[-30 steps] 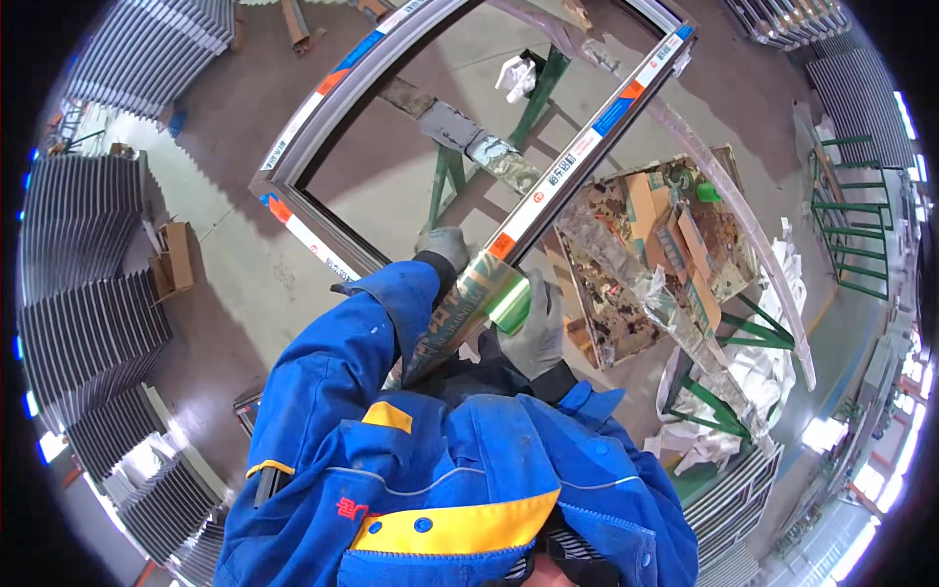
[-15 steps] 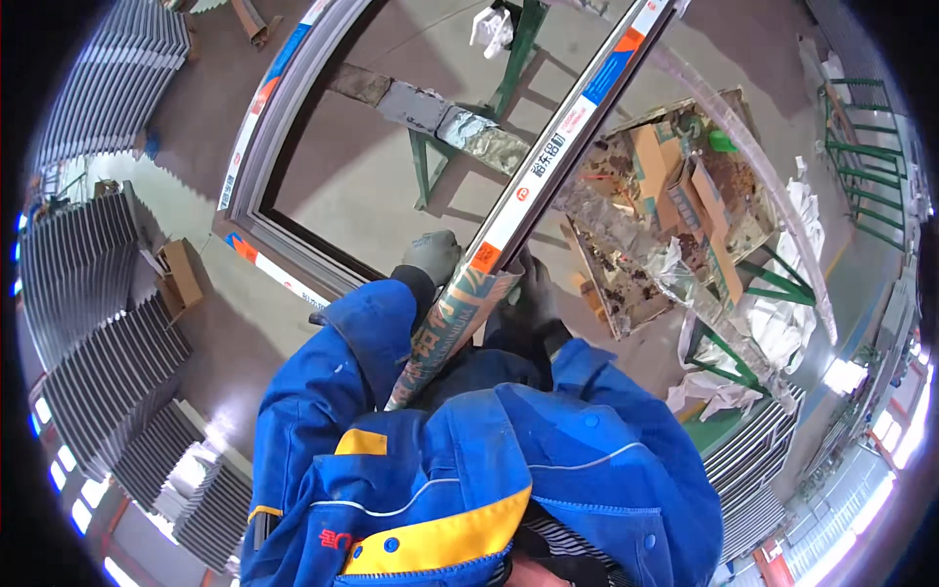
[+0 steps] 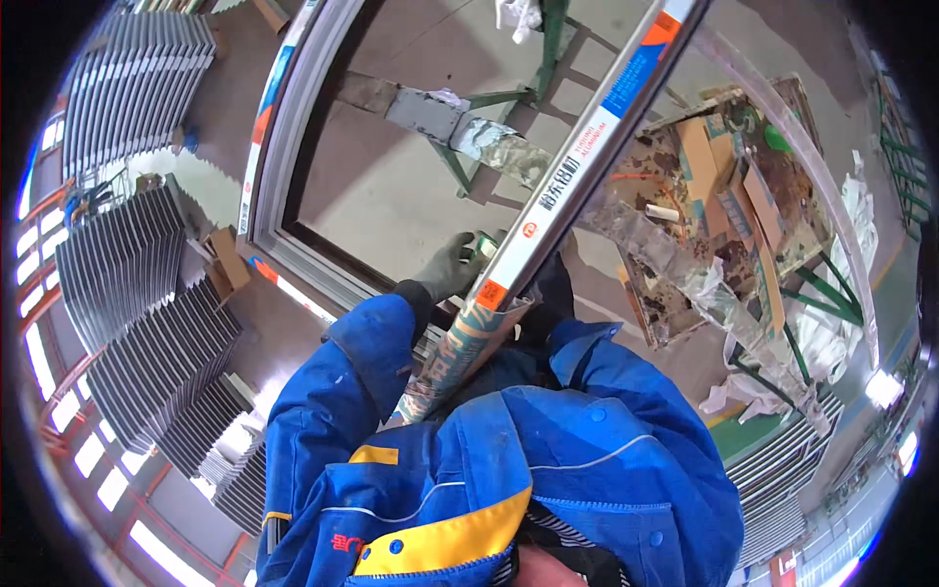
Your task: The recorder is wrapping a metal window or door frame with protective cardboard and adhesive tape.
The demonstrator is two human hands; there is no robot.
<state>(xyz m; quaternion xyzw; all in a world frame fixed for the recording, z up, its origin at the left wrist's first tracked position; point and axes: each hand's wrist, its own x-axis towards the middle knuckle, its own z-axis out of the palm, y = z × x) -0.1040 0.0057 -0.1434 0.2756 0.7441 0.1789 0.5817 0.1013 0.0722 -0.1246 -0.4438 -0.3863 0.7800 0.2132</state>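
Slanting up from my lap to the top right is a long metal frame profile with a white, blue and orange protective strip. Printed brown-and-green wrapping covers its near end. My left hand, in a grey glove, is just left of the profile, its fingers closed on a small green-and-white object, perhaps a roll of tape. My right hand, in a dark glove, is on the profile's right side, beside the wrapping; its fingers are mostly hidden.
More frame sides form a corner at left. Beyond the profile, a padded beam rests on green trestle legs. At right lie a stained board with cardboard and white wrapping. Stacked profiles stand far left.
My left hand has moved up, and the green-and-white object now shows in it. The view has shifted, so the surroundings sit differently; a small pale roll on the board has come into sight.
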